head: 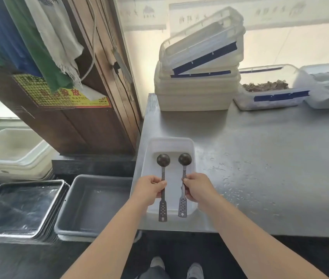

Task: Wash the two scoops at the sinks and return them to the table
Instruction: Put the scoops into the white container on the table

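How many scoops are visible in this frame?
2. The left scoop is held by the left hand, the right scoop by the right hand, both over the white tray on the table. None appear hidden.

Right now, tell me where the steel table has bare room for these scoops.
The table is bare but wet right of the white tray, in front of the stacked bins. The back edge is crowded with bins. Each hand, left and right, holds a scoop over the tray.
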The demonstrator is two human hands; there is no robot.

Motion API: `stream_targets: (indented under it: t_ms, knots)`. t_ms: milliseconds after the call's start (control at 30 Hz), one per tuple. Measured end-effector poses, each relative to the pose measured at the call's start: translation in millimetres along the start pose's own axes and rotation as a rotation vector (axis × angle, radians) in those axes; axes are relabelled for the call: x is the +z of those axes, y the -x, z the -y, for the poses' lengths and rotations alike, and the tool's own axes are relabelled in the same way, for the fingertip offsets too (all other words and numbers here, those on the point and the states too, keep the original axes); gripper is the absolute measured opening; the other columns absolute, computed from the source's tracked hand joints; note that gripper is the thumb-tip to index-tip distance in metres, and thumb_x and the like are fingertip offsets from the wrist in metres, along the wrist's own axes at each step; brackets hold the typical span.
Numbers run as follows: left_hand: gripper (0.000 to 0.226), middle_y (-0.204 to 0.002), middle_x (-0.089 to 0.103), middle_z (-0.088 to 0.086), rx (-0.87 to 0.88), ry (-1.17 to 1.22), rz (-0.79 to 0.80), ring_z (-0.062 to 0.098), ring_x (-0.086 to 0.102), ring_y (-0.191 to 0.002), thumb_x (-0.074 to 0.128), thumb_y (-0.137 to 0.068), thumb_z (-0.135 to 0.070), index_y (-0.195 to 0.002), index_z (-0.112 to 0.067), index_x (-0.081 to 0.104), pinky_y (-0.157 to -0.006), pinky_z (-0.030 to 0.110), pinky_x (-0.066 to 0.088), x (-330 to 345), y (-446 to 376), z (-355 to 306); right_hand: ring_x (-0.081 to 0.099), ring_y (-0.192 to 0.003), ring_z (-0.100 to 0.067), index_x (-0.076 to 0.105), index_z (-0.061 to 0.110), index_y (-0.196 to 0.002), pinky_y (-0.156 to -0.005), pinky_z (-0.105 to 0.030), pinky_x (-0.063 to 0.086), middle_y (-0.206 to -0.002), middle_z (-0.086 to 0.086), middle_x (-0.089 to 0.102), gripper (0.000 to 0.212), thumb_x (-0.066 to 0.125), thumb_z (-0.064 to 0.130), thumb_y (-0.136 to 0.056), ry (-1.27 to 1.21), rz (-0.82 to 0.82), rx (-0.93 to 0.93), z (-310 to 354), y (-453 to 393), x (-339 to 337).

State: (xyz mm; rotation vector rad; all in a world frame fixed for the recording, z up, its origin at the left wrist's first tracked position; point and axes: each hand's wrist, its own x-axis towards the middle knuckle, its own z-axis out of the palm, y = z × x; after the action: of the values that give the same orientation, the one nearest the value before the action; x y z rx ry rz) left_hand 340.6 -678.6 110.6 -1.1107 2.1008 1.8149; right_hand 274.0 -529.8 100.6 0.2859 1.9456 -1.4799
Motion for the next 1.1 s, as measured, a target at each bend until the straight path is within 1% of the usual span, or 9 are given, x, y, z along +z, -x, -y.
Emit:
stream_targets:
  t_ms: [200, 333, 467, 600, 667, 767, 867, 967, 1100]
  knots:
    - [0.014, -0.056, 0.062, 0.005, -0.029, -0.069, -0.02, 0.014, 0.053, -0.044, 0.066, -0.088, -0.012, -0.074, -0.008, 0.068, -0.052, 0.027, 0.044, 13, -68, 10, 0.064, -0.074, -0.031, 0.064, 0.017, -0.064, -0.075, -0.045, 0.058, -0.077, -0.012, 0.068, 0.027, 0.05, 0.013, -0.087, 0.183, -0.06, 0.007, 7, -51, 30]
    - [0.025, -0.055, 0.06, 0.006, -0.053, -0.197, -0.022, 0.023, 0.052, -0.052, 0.065, -0.087, -0.02, -0.063, -0.015, 0.065, -0.06, 0.032, 0.043, 21, -100, 24, 0.062, -0.078, -0.031, 0.061, 0.013, -0.069, -0.067, -0.037, 0.052, -0.086, -0.015, 0.069, 0.023, 0.049, 0.01, -0.089, 0.352, -0.082, 0.07, 0, -75, 44]
    - [0.022, -0.065, 0.064, 0.007, -0.069, -0.333, 0.004, 0.024, 0.056, -0.062, 0.062, -0.088, -0.023, -0.07, -0.012, 0.067, -0.062, 0.031, 0.045, 25, -117, 38, 0.057, -0.077, -0.027, 0.062, 0.012, -0.081, -0.06, -0.026, 0.041, -0.093, -0.014, 0.069, 0.02, 0.046, 0.007, -0.091, 0.441, -0.103, 0.119, -10, -87, 55]
    - [0.02, -0.064, 0.06, 0.001, -0.057, -0.477, -0.013, 0.02, 0.054, -0.065, 0.059, -0.087, -0.018, -0.068, -0.016, 0.062, -0.05, 0.025, 0.039, 24, -123, 43, 0.058, -0.077, -0.028, 0.055, 0.015, -0.069, -0.062, -0.027, 0.043, -0.084, -0.01, 0.064, 0.025, 0.045, 0.008, -0.09, 0.466, -0.138, 0.153, -21, -94, 60]
    - [0.012, -0.067, 0.058, -0.003, -0.062, -0.497, -0.026, 0.017, 0.054, -0.065, 0.058, -0.085, -0.017, -0.073, -0.018, 0.059, -0.047, 0.022, 0.035, 26, -122, 44, 0.059, -0.077, -0.027, 0.056, 0.016, -0.069, -0.058, -0.027, 0.041, -0.081, -0.007, 0.063, 0.026, 0.046, 0.009, -0.092, 0.491, -0.163, 0.143, -23, -97, 61]
    - [0.005, -0.078, 0.06, -0.004, -0.069, -0.474, -0.051, 0.008, 0.052, -0.065, 0.059, -0.083, -0.017, -0.083, -0.022, 0.058, -0.049, 0.022, 0.035, 29, -121, 47, 0.058, -0.079, -0.026, 0.064, 0.012, -0.09, -0.061, -0.028, 0.041, -0.094, -0.009, 0.066, 0.016, 0.048, 0.012, -0.093, 0.547, -0.219, 0.137, -23, -99, 64]
    - [0.006, -0.084, 0.061, 0.0, -0.058, -0.47, -0.08, 0.011, 0.055, -0.068, 0.056, -0.085, -0.016, -0.085, -0.021, 0.056, -0.056, 0.028, 0.047, 30, -121, 48, 0.059, -0.078, -0.027, 0.06, 0.012, -0.088, -0.064, -0.03, 0.045, -0.095, -0.01, 0.065, 0.012, 0.049, 0.007, -0.089, 0.617, -0.246, 0.101, -24, -99, 66]
    - [0.018, -0.101, 0.057, 0.002, -0.001, -0.532, -0.095, 0.02, 0.059, -0.08, 0.055, -0.087, -0.015, -0.105, -0.017, 0.055, -0.069, 0.035, 0.053, 30, -116, 50, 0.058, -0.08, -0.027, 0.054, 0.01, -0.094, -0.065, -0.034, 0.048, -0.098, -0.009, 0.058, 0.013, 0.047, 0.001, -0.086, 0.682, -0.268, 0.03, -27, -95, 68]
    - [0.031, -0.117, 0.046, 0.004, 0.169, -0.732, -0.007, 0.02, 0.057, -0.084, 0.057, -0.09, -0.017, -0.12, -0.017, 0.049, -0.071, 0.036, 0.05, 28, -109, 59, 0.053, -0.08, -0.025, 0.053, 0.011, -0.1, -0.066, -0.036, 0.046, -0.107, -0.008, 0.049, 0.018, 0.047, 0.0, -0.087, 0.872, -0.184, -0.143, -37, -88, 70]
